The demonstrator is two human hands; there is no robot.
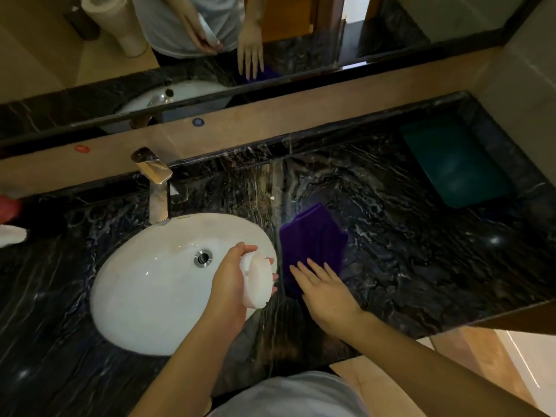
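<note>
With the left hand gripping what may be a white bottle, the right hand, flat-fingered on the purple cloth, could skid it off the slick surface.

Left forearm enters at bottom centre-left, angled up and right. Left hand at frame centre, wrist bent, thumb up, fingers curled round a white container. Right forearm enters from lower right, running up-left. Right hand just right of the left, palm down, fingers straight, slightly spread.
</note>
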